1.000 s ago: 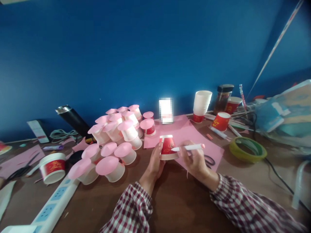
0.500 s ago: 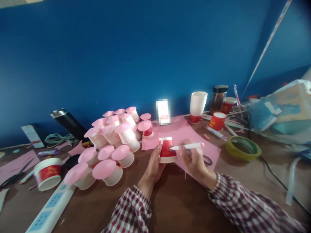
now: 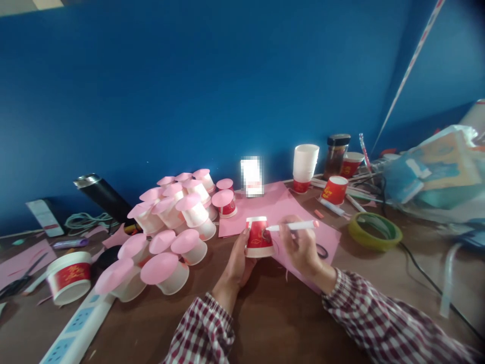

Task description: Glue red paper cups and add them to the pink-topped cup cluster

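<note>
An upside-down red and white paper cup (image 3: 258, 237) stands on the edge of a pink paper sheet (image 3: 282, 205). My left hand (image 3: 237, 260) grips the cup's left side. My right hand (image 3: 301, 247) holds a white marker with a pink cap (image 3: 293, 226), lying level with its tip against the cup's right side. Both sleeves are red and white plaid.
A heap of cups capped with pink discs (image 3: 170, 227) lies to the left, a red-banded tub (image 3: 69, 277) and a power strip (image 3: 76, 331) further left. Stacked white cups (image 3: 305, 163), a red cup (image 3: 334, 190), a jar (image 3: 336, 154), a green tape roll (image 3: 375, 232), scissors (image 3: 322, 251).
The view has drifted a little, so everything sits slightly left. My hands, the cup and the marker keep the same pose against each other.
</note>
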A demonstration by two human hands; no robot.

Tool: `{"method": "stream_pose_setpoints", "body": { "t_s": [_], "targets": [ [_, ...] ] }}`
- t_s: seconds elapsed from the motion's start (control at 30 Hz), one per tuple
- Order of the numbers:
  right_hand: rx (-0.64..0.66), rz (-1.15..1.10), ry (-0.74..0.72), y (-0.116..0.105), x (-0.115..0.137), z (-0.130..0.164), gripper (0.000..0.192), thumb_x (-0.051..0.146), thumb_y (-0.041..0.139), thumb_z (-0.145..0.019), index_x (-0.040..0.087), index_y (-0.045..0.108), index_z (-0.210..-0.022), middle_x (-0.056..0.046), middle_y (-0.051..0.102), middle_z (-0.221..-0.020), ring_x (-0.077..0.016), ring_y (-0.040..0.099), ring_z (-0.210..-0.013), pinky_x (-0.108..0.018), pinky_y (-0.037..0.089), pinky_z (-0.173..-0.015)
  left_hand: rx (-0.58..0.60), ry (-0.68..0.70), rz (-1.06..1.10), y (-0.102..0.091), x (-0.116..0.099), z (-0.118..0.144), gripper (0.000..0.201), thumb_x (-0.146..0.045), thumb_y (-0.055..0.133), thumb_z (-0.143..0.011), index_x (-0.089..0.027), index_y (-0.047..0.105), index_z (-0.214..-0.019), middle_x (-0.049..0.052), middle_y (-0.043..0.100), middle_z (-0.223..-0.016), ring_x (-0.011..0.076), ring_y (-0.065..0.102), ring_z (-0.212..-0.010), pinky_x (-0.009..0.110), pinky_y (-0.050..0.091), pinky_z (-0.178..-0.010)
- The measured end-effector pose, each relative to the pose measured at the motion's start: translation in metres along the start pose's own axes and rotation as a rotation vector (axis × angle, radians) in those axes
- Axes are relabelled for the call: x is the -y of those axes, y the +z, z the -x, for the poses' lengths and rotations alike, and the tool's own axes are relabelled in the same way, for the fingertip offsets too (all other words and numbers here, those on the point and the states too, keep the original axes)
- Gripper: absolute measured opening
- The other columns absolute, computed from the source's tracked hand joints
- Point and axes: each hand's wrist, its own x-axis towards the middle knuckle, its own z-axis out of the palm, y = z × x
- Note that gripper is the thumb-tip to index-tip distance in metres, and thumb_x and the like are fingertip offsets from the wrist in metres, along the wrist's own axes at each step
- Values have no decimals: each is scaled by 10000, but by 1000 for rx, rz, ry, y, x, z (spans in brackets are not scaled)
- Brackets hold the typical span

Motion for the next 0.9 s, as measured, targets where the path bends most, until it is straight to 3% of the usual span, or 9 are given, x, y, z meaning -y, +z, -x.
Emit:
{"method": "stream_pose_setpoints", "body": {
  "t_s": [0.1, 0.27, 0.7, 0.9],
  "targets": [
    [-57, 58, -8, 2, -3, 1, 161, 312, 465, -976, 228, 588, -915, -54, 605, -742, -192, 565, -650, -316, 507, -598, -7, -15, 7, 1, -1, 1, 332, -416, 700, -814, -135, 690, -990, 89, 740, -950, 268, 679, -984, 381, 517, -889],
    [-34, 55, -5, 2, -3, -2, 129, 287, 477, -972, 215, 575, -927, -64, 637, -795, -202, 606, -719, -355, 517, -704, -18, -32, 15, 4, -2, 2, 325, -407, 694, -818, -126, 695, -981, 93, 739, -934, 275, 674, -1003, 385, 521, -893],
    [10, 44, 21, 0, 1, -4, 186, 260, 469, -963, 202, 549, -806, -13, 614, -704, -150, 559, -622, -286, 433, -631, -20, -51, -4, 5, -4, 4, 359, -426, 671, -835, -115, 685, -1014, 110, 741, -987, 271, 686, -978, 377, 527, -886],
    [13, 14, 43, 1, -1, -3, 171, 271, 465, -969, 206, 551, -836, -13, 614, -710, -149, 568, -625, -283, 436, -622, -53, -63, -21, 5, -4, 4, 345, -421, 651, -854, -107, 688, -993, 102, 745, -923, 258, 695, -926, 370, 528, -871]
  ]
}}
